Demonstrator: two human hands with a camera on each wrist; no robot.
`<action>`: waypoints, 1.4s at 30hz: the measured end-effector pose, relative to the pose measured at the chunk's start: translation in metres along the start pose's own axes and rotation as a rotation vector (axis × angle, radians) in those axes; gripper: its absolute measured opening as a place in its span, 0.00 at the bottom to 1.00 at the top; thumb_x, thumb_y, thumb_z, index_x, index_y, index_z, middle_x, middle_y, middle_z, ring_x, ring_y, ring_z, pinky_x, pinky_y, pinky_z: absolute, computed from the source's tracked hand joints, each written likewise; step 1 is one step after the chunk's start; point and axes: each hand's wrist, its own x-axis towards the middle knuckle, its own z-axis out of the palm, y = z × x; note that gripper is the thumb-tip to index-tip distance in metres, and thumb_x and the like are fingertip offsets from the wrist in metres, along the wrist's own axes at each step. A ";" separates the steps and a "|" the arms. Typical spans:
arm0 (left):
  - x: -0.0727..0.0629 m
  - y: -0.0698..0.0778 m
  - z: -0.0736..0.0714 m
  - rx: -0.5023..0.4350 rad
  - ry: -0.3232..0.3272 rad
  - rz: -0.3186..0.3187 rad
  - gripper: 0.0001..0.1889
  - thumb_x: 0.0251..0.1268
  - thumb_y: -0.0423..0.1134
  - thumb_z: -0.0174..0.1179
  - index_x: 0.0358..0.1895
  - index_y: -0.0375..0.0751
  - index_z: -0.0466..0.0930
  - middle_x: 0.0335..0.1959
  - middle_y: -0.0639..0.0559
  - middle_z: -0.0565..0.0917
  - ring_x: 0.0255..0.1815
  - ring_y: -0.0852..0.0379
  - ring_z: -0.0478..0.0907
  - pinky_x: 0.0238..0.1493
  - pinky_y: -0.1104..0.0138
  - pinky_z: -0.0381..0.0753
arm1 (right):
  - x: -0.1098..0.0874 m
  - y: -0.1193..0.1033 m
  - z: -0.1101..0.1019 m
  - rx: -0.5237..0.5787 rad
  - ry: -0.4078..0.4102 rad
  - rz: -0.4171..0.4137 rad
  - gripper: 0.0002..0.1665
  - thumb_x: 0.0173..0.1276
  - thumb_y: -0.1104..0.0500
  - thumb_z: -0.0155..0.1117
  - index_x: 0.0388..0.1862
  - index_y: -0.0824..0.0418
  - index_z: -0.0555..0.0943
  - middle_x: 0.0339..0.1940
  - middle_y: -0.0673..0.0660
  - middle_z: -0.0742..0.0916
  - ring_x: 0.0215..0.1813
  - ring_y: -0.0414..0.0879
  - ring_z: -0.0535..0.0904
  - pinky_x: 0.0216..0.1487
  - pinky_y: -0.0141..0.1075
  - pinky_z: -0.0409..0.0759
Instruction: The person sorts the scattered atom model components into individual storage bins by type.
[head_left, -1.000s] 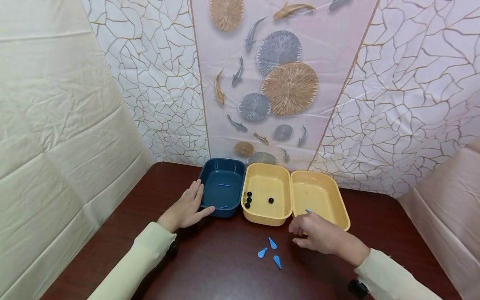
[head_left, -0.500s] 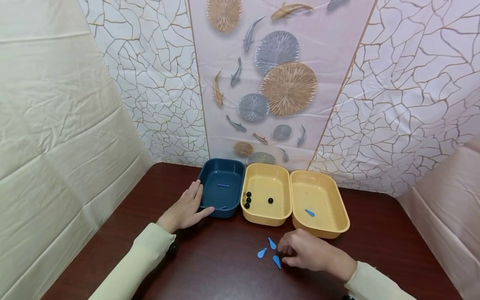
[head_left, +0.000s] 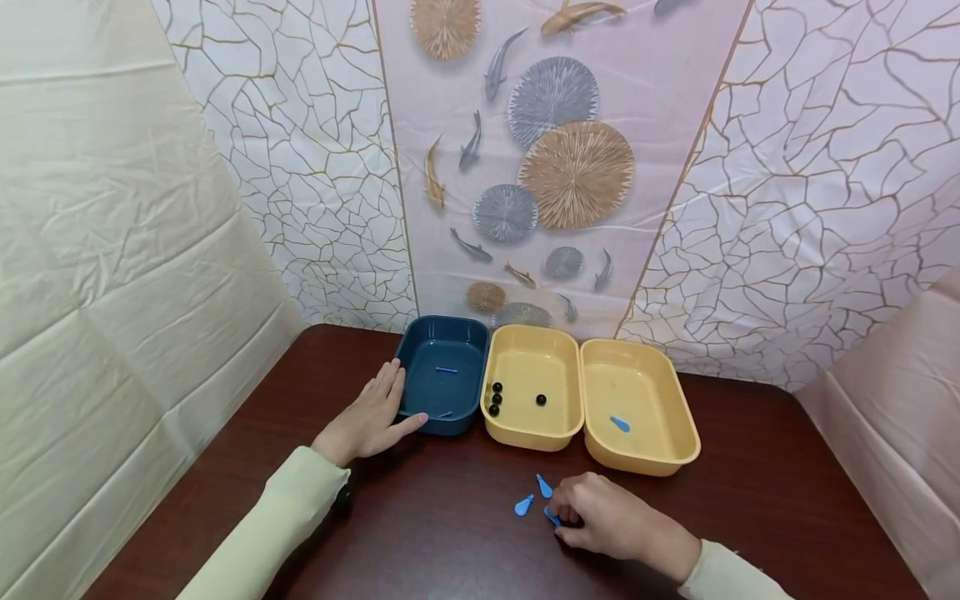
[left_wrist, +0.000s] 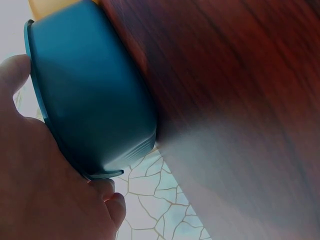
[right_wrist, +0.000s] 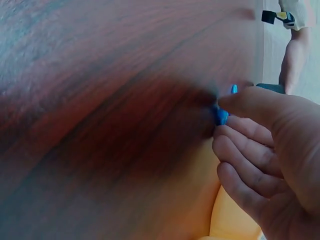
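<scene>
My left hand (head_left: 369, 419) lies with straight fingers along the left and front rim of the dark blue tray (head_left: 411, 423); the left wrist view has the tray's outer wall (left_wrist: 95, 90) beside that hand. On the table, the thumb and forefinger of my right hand (head_left: 611, 517) pinch a small blue teardrop-shaped piece (head_left: 551, 517), partly hidden by the fingers. The same blue piece (right_wrist: 220, 116) appears between the fingertips in the right wrist view. Two similar blue pieces, one upper (head_left: 544, 486) and one left (head_left: 523, 506), lie close by.
A middle yellow tray (head_left: 534, 439) contains several black balls (head_left: 541, 400). In the right yellow tray (head_left: 641, 462) lies one blue teardrop piece (head_left: 620, 424). Two thin blue sticks, one at the centre (head_left: 446, 370), lie in the dark blue tray. A patterned cloth hangs behind.
My right hand has moved from above the right yellow tray, where a blue piece now lies, down left to the table and pinches another blue piece. The left hand stays in place.
</scene>
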 end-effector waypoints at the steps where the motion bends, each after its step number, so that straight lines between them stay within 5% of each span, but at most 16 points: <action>1: 0.000 0.000 0.000 0.001 0.002 0.000 0.53 0.79 0.70 0.46 0.85 0.27 0.43 0.89 0.33 0.41 0.90 0.35 0.38 0.87 0.41 0.48 | 0.000 0.000 0.001 -0.002 0.008 0.000 0.06 0.64 0.63 0.77 0.37 0.55 0.88 0.30 0.42 0.83 0.32 0.26 0.75 0.32 0.21 0.77; 17: -0.002 0.002 -0.001 -0.012 -0.005 -0.010 0.53 0.79 0.69 0.47 0.85 0.27 0.43 0.89 0.34 0.40 0.90 0.34 0.39 0.87 0.40 0.48 | -0.006 0.017 -0.002 0.170 0.086 -0.039 0.10 0.64 0.68 0.74 0.38 0.53 0.88 0.34 0.43 0.89 0.34 0.25 0.80 0.33 0.27 0.85; 22: -0.001 0.002 -0.001 -0.012 -0.003 -0.010 0.53 0.78 0.70 0.46 0.85 0.28 0.43 0.89 0.34 0.40 0.90 0.34 0.39 0.87 0.41 0.48 | -0.011 0.023 -0.009 0.164 0.150 -0.072 0.11 0.62 0.70 0.74 0.37 0.54 0.87 0.32 0.43 0.89 0.33 0.25 0.80 0.32 0.29 0.86; 32: -0.001 0.001 0.000 -0.013 0.002 -0.003 0.53 0.78 0.70 0.46 0.85 0.27 0.43 0.89 0.33 0.41 0.90 0.34 0.39 0.87 0.41 0.48 | -0.025 0.033 -0.038 0.127 0.192 0.064 0.10 0.62 0.69 0.76 0.35 0.54 0.87 0.29 0.39 0.88 0.32 0.27 0.81 0.32 0.30 0.86; 42: 0.001 0.000 0.001 -0.006 -0.004 -0.010 0.54 0.78 0.71 0.45 0.85 0.28 0.43 0.89 0.34 0.40 0.90 0.35 0.38 0.87 0.42 0.47 | -0.039 0.042 -0.080 0.008 0.247 0.104 0.11 0.60 0.70 0.76 0.35 0.55 0.87 0.31 0.41 0.88 0.34 0.28 0.81 0.35 0.33 0.87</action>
